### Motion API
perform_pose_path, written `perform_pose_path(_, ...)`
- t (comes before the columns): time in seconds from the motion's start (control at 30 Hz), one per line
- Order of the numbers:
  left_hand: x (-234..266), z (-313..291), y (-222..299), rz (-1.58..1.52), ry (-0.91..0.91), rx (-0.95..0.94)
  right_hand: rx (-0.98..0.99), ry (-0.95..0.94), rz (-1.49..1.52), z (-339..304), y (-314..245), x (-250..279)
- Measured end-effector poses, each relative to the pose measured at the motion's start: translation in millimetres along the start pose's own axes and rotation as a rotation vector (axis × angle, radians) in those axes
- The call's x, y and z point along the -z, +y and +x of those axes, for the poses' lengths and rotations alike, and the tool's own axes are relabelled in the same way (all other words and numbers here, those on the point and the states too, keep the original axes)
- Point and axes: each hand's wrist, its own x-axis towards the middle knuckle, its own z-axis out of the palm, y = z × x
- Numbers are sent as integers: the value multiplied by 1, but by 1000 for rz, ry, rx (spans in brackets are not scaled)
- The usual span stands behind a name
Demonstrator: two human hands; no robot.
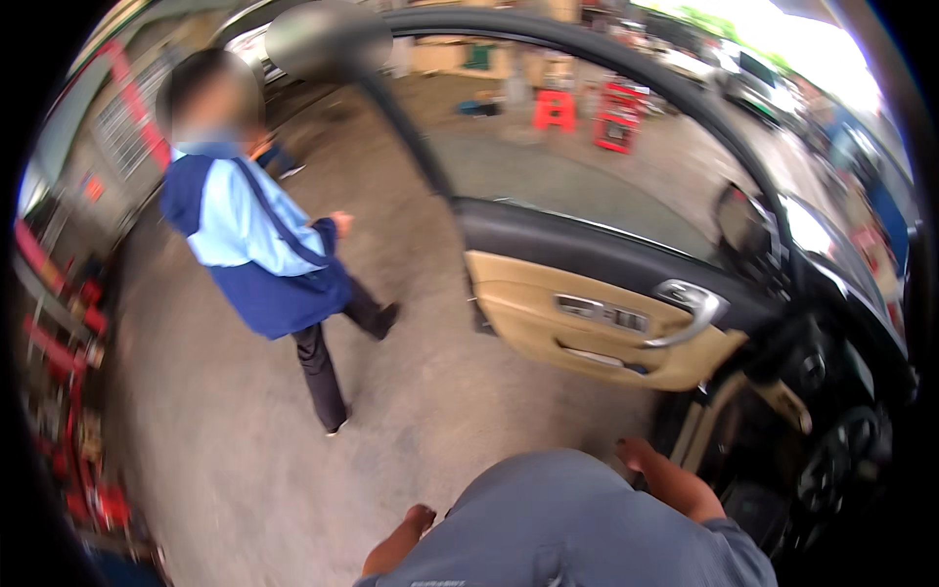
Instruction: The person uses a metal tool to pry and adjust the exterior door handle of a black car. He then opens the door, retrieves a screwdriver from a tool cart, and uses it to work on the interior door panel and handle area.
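Note:
My left hand (422,516) hangs low beside my grey shirt, above the concrete floor (225,460). Its fingers are mostly hidden behind the wrist and smeared. My right hand (636,454) is on the other side of my body, a little short of the open car door (606,342). Blur covers its fingers too, and no held thing shows in either hand. The door has a black upper part, a tan lower panel, window switches (602,313) and a silver pull handle (694,311). Inside the car at the right, the dark steering wheel (836,460) is partly visible.
A person in a blue jacket (269,254) stands on the floor ahead to the left. Red metal racks (73,391) line the left side. Beyond the door window are a red stool (555,110) and a red tool cart (620,115). A parked vehicle (758,83) stands farther back.

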Motion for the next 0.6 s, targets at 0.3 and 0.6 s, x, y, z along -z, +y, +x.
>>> perform_pose_path(0.3,30,21,-41,-820,214,438,-589,972,1020,-90,35,265)
perform_pose_path(0.6,138,-8,1,-938,319,285,-435,1707,565,-229,126,542)
